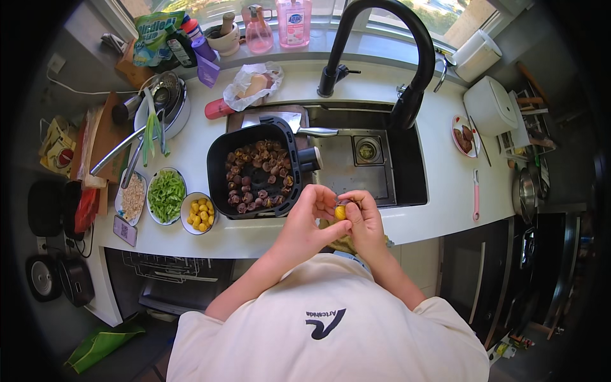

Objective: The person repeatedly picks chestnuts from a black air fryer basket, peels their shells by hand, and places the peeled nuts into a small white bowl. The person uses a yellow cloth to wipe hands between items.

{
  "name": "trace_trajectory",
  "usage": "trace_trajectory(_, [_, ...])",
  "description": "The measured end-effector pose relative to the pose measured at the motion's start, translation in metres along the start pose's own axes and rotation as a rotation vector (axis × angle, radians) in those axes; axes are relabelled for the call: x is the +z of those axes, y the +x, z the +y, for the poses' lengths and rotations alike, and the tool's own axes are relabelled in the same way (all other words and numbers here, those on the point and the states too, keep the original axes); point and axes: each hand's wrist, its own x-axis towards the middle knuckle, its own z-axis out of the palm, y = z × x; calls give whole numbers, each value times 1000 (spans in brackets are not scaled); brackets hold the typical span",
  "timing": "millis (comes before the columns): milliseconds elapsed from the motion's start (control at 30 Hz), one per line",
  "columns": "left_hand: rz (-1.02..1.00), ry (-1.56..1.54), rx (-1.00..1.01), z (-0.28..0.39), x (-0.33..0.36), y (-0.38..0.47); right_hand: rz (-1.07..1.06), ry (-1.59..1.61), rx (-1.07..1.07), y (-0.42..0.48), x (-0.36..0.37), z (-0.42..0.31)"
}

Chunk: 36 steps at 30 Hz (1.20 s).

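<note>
A chestnut (340, 212), its yellow flesh showing beside dark shell, is between my two hands in front of the sink's near edge. My right hand (363, 217) grips it with thumb and fingers. My left hand (317, 212) has its fingers curled close at the chestnut's left side; whether they press on it cannot be told. To the left, a black air fryer basket (215, 157) holds many brown chestnuts in their shells. Beside it, a small white bowl (185, 225) contains peeled yellow chestnuts.
Plates of chopped green vegetable (166, 196) and pale minced food (131, 196) stand at left, near a phone (125, 231). A cleaver (317, 131) lies behind the basket, its handle over the sink (367, 176). The black faucet (341, 43) arches above. A pink-handled peeler (476, 200) lies right.
</note>
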Motion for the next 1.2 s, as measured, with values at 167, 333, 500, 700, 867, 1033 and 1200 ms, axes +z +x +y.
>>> trace_trajectory(167, [38, -79, -77, -2, -2, -5, -31, -5, 42, -6, 0, -4])
trace_trajectory(333, [143, -170, -172, -9, -3, -17, 90, -13, 37, -6, 1, 4])
trace_trajectory(500, [121, -657, -340, -7, -30, -31, -251, 638, 304, -8, -18, 5])
trace_trajectory(700, [532, -381, -241, -32, -108, -59, -347, 596, 623, -32, -29, 52])
trace_trajectory(867, [791, 313, -160, -75, -192, -94, -500, -120, 736, -70, -26, 114])
trace_trajectory(1033, [704, 1052, -341, -102, -225, -96, -756, -573, 250, -84, -23, 166])
trace_trajectory(1200, [768, 1314, -184, -110, -206, -85, -535, -916, 334, -110, -20, 171])
